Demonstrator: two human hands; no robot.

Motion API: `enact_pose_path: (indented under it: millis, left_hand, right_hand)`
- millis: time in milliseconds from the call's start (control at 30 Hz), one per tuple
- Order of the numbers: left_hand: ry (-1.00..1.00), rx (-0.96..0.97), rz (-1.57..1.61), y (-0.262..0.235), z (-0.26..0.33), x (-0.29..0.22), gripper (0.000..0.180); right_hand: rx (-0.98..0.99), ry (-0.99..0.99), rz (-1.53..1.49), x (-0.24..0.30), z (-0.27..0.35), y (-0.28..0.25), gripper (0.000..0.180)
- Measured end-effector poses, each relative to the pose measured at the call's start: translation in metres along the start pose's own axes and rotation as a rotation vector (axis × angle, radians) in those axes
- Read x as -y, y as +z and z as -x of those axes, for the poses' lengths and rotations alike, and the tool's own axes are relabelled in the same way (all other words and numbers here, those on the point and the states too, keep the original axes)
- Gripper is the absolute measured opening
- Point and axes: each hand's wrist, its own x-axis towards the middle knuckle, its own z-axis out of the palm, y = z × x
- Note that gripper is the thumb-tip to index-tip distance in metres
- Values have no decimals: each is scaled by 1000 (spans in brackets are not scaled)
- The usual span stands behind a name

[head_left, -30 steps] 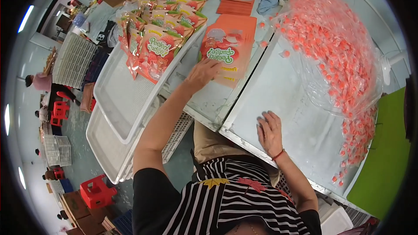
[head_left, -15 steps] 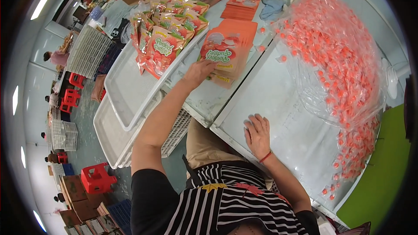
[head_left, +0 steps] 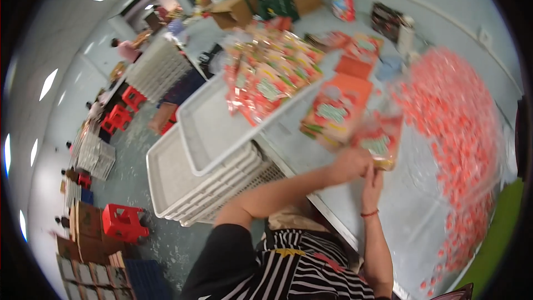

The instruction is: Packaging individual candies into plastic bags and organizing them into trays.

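Observation:
A flat red-orange candy pouch with a printed front is held up over the work table, smeared by motion. My left hand is closed on its near left corner. My right hand, with a red cord at the wrist, meets the left at the pouch's near edge, its fingers pinched there and partly hidden. Just left of the hands lies a stack of like flat pouches. To the right, a large heap of small wrapped orange-red candies spreads from a clear plastic bag.
Filled, shiny pouches are piled on a white tray at the left, above more stacked trays. Another pouch stack and a blue cloth lie farther back. A red stool stands on the floor.
My left hand has moved right from the stack with one pouch. My right hand has risen off the table to meet it. The whole view has swung to the left.

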Motion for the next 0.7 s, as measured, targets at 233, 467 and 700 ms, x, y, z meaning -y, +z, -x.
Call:
enact_pose_path:
  millis: [233, 467, 700]
  left_hand:
    - [-181, 135, 345, -36, 22, 2, 22]
    - [-253, 5, -144, -28, 32, 0, 31]
    - [-181, 85, -199, -13, 16, -20, 46]
  right_hand:
    - [14, 50, 73, -31, 22, -11, 28]
    - [-56, 10, 246, -21, 21, -3, 21]
    - [-226, -64, 336, 1, 16, 11, 36]
